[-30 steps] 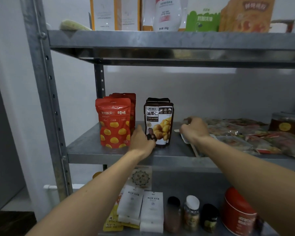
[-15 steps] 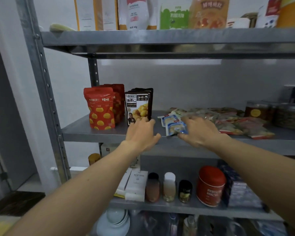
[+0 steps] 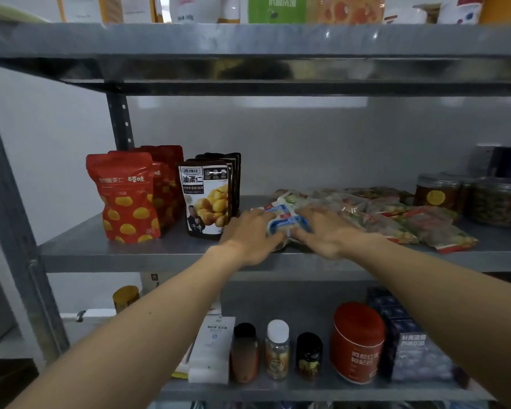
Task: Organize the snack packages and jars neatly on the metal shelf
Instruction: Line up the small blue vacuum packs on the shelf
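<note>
On the middle metal shelf [image 3: 106,255] stand red snack pouches [image 3: 124,196] at the left and dark chestnut pouches [image 3: 208,199] beside them. A small stack of blue-and-white packets [image 3: 285,221] lies at the shelf's front middle. My left hand [image 3: 250,231] grips the stack from the left, and my right hand [image 3: 322,231] grips it from the right. Behind it sprawls a loose heap of flat clear snack packets [image 3: 396,219]. Clear jars with dark contents [image 3: 437,191] stand at the far right.
The upper shelf [image 3: 248,39] carries boxes and bags. On the lower shelf stand a red tin [image 3: 356,340], three small bottles [image 3: 278,349], white boxes [image 3: 213,349] and blue boxes [image 3: 416,349]. A grey upright post [image 3: 12,231] bounds the left.
My left hand left the dark pouch and moved right onto the blue-and-white packets. My right hand drew the packets forward, and both hands now close round the stack. The camera shifted right.
</note>
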A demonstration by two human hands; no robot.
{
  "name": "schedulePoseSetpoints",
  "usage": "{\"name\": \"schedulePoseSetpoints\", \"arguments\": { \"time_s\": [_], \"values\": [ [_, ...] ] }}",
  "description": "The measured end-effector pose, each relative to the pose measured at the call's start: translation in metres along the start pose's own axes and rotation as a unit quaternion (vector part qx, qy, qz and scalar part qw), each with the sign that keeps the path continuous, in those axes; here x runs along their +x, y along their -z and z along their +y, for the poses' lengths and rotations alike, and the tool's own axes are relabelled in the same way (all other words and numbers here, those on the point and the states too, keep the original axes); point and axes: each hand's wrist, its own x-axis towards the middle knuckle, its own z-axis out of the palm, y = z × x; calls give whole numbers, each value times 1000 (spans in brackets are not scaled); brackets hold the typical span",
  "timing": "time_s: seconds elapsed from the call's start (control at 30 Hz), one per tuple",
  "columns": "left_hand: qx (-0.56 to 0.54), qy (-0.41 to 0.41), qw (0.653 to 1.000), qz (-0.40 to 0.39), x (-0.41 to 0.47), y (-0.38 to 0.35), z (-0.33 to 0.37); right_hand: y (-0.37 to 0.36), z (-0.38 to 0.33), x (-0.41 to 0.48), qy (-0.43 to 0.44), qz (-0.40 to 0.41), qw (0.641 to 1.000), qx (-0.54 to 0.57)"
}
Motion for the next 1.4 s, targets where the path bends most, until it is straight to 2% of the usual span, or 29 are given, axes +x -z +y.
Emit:
{"name": "schedulePoseSetpoints", "arguments": {
  "time_s": [0.2, 0.33, 0.5, 0.67, 1.0, 1.07, 1.23, 1.3, 1.4],
  "values": [
    [-89, 30, 994, -52, 34, -21, -20, -8, 8, 32, -15, 3, 1000, 4],
    [-102, 32, 990, -88, 44, -26, -26, 0, 10, 45, -24, -40, 998, 43],
    [-54, 21, 995, -83, 45, -30, -26, -7, 17, 48, 15, -68, 998, 12],
    [-61, 18, 989, -133, 45, -29, -22, -6, 28, 46, 31, -79, 996, -7],
    [-28, -5, 993, -111, 53, -30, -25, 0, 61, 52, -8, -108, 993, -38],
    [-41, -7, 994, -101, 56, -32, -26, 6, 57, 52, -5, -92, 995, -37],
    [-52, 0, 992, -112, 62, -33, -25, 18, 42, 72, 26, 40, 997, -68],
    [-51, -7, 992, -117, 63, -36, -27, 18, 42, 86, 25, 47, 997, -50],
    [-62, -5, 991, -115, 65, -41, -30, 13, 43, 108, 12, 8, 999, -43]
  ]
}}
